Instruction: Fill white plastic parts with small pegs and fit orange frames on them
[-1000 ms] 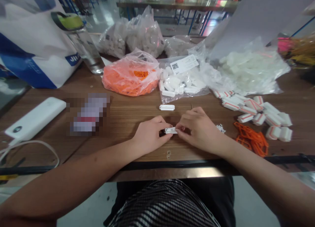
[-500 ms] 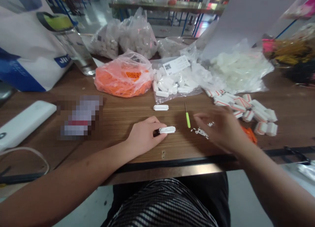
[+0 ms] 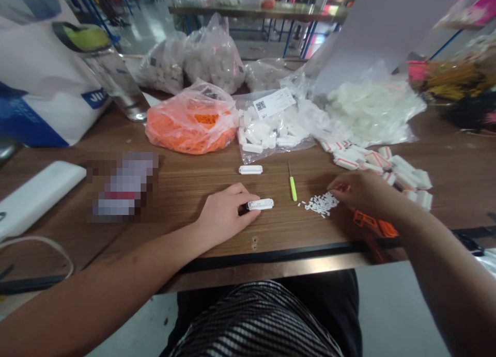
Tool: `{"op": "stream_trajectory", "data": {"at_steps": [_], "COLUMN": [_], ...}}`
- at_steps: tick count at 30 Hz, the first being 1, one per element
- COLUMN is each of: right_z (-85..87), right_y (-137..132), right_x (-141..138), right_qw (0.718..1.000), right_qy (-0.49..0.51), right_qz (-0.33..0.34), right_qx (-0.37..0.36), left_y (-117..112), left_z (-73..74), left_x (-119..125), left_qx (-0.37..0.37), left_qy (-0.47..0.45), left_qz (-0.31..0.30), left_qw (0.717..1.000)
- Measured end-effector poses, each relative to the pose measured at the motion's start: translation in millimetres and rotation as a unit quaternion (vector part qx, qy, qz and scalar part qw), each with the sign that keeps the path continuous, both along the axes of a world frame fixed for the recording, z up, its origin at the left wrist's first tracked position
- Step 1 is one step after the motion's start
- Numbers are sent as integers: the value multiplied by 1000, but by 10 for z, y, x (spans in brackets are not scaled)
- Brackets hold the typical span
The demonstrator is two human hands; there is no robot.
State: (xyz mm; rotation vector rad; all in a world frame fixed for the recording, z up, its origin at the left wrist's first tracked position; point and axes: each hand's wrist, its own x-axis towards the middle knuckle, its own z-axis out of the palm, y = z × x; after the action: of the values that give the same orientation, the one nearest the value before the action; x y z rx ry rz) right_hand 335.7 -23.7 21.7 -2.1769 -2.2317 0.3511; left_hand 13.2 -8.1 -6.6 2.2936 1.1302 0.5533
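Note:
Between the thumb and fingers of my left hand [image 3: 225, 212] is a white connector housing [image 3: 261, 204], held low over the table with its slotted face up. My right hand [image 3: 360, 191] is at the right edge of a pile of tiny white plugs [image 3: 321, 204], thumb and fingertips pinched together. Whatever is in that pinch is too small to make out. A second white housing [image 3: 250, 169] lies beyond my left hand. Between the hands lies a yellow-green handled pick [image 3: 293, 188] with a thin metal tip pointing away.
Orange frames [image 3: 375, 224] lie under my right wrist. White parts with red stripes [image 3: 382, 160] are heaped at the right. Along the back sit a bag of orange parts [image 3: 189, 127], a bag of white housings [image 3: 267, 129] and a water bottle [image 3: 116, 78]. A white power bank [image 3: 42, 194] lies left.
My right hand has moved right, from above the tiny plugs to the pile's edge, uncovering more of the pile and the orange frames. My left hand keeps its hold on the housing.

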Motion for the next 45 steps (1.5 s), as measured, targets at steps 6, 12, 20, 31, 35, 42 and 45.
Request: {"op": "stream_trajectory", "data": {"at_steps": [6,12,20,31,35,42,45], "right_z": [106,124,13,169,93,-41,-19], "right_y": [-23,-53,-12,-86,-16,94,62], "right_x": [-2,-41,-4,-788,-1115,-1128,-1139], "right_qw": [999,997,995,952,948,951,950], "right_qy": [46,47,69,288,253,229,203], "right_qz": [9,-62,-67,86,181,198,222], "right_qx": [10,-11,-28,62,64,64,85], "left_y": [-6,-1,-6,-12,-11,-20,-19], "left_z": [6,26,21,33,38,26,36], "left_x": [1,7,5,21,21,22,24], "left_qx": [-3,-6,9,-12,-5,-4,-7], "left_qy": [-1,7,5,7,9,12,17], "left_qz": [3,2,1,18,9,6,8], "left_qw": [1000,1000,1000,1000,1000,1000,1000]}}
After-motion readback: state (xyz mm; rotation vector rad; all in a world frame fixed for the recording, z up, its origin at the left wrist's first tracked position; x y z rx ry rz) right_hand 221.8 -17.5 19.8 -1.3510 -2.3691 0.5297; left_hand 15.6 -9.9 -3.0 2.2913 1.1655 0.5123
